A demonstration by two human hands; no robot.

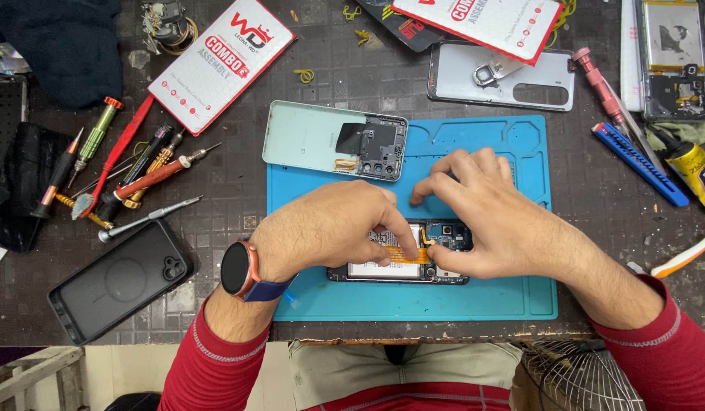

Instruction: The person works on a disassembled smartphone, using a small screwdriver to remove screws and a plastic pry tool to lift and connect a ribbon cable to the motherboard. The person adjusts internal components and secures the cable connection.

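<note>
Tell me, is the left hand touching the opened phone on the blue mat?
Touching. The head view shows the left hand resting over the opened phone, its fingertips pressed on the orange flex cable.

Even overhead light, soft shadows, sharp focus, mild edge distortion.

A phone repair workshop: screwdrivers (101, 164), blue work mat (474, 301), opened phone (402, 262) and spare back covers (333, 141).

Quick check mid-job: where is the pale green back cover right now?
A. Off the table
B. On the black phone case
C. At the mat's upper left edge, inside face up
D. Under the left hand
C: the back cover lies inside face up across the upper left edge of the blue mat, clear of both hands.
</note>
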